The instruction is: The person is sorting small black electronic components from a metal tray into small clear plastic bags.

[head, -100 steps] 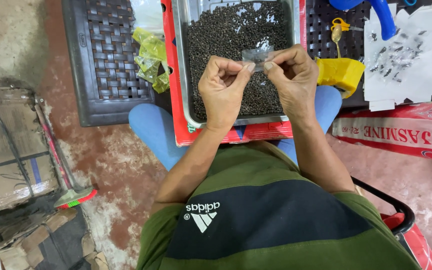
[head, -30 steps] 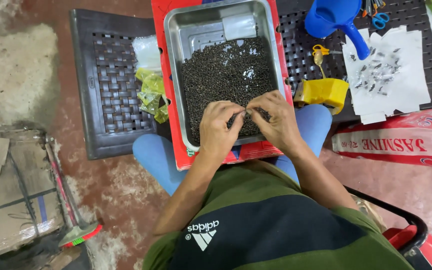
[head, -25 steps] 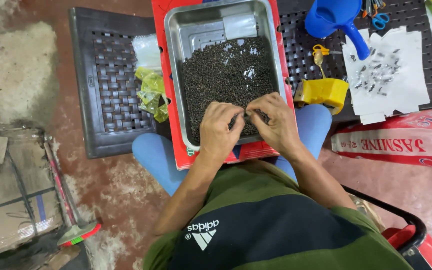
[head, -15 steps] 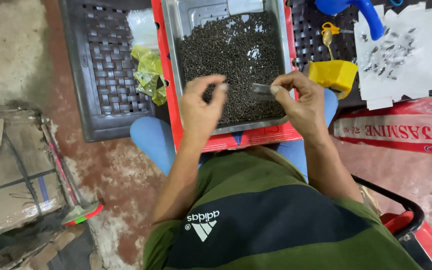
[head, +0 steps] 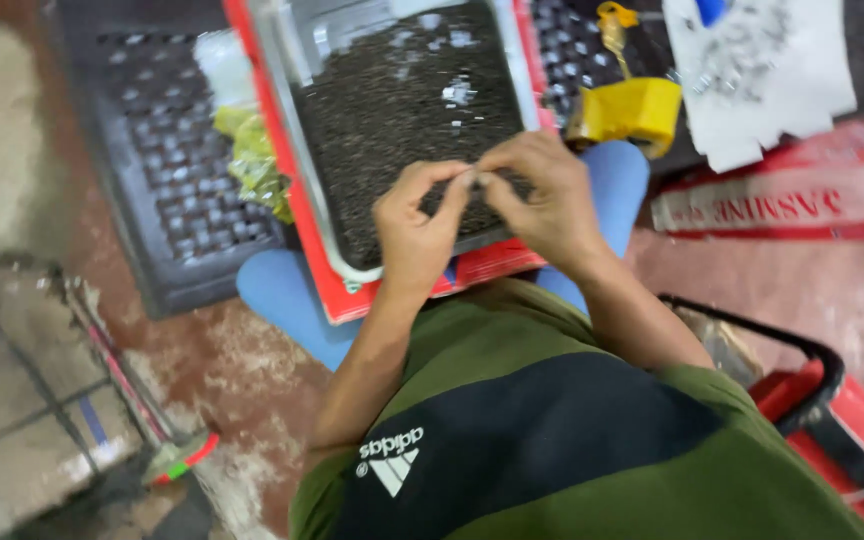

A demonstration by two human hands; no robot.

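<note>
Reddish stained floor [head: 252,370] under metal tray [head: 297,160]; left hand [head: 414,228] and right hand [head: 542,195] fingertips pinched together on something tiny.

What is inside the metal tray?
The metal tray holds a heap of small dark grains with a few pale bits on top. The left hand and right hand cover its near end.
</note>
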